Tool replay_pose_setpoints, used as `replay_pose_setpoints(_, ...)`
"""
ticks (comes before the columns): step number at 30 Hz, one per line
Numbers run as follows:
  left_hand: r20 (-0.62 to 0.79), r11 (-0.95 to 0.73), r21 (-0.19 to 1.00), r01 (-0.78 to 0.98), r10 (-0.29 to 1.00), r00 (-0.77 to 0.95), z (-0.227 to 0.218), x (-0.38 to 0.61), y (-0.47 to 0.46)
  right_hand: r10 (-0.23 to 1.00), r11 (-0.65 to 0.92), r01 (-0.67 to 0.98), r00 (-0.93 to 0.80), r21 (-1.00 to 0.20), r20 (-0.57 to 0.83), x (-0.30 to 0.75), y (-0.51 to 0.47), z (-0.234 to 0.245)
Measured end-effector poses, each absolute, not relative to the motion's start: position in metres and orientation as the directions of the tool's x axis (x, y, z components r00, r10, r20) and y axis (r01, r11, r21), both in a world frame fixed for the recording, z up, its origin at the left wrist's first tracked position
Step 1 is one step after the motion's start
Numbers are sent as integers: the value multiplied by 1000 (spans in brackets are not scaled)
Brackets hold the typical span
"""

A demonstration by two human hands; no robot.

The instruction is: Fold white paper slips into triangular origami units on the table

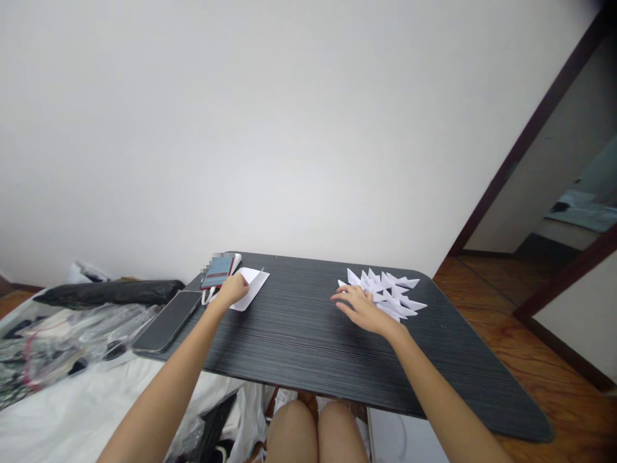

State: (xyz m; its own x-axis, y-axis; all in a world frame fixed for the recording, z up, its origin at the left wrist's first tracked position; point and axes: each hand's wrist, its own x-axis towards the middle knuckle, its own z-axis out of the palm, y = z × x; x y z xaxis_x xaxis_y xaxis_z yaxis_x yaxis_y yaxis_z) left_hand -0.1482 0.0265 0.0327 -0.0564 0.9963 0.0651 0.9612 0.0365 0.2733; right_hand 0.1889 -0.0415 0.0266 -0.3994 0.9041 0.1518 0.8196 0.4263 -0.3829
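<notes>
Pinching white paper (259,283) on desk's (294,328) left, left hand (234,289) has fingers curled closed; uneven pull could crease it. Right hand (360,307): fingers loosely spread, apparently empty, at folded papers (401,300) on right; low sweep could scatter them.

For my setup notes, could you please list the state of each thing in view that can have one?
White paper: unfolded, mostly flat
Folded papers: pointed, clustered together
Left hand: fingers curled at the paper; grip unclear
Right hand: open, fingers spread
Red-edged device: screen lit
Doorway: open
</notes>
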Motion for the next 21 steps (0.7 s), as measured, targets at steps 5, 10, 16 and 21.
replay_pose_setpoints(5,116,-86,553,828,993,26,57,-127,14,886,461,771,-426,-439,183,188,-37,24)
replay_pose_setpoints(10,65,-78,993,90,988,141,73,-91,8,863,432,458,-461,-777,208,177,-31,28)
replay_pose_setpoints(16,20,2,979,-202,994,109,52,-45,27,915,166,-178,-339,-970,219,154,-4,29)
replay_pose_setpoints(21,94,-92,995,-24,993,75,24,-16,44,976,81,-376,-156,-923,150,153,14,24)
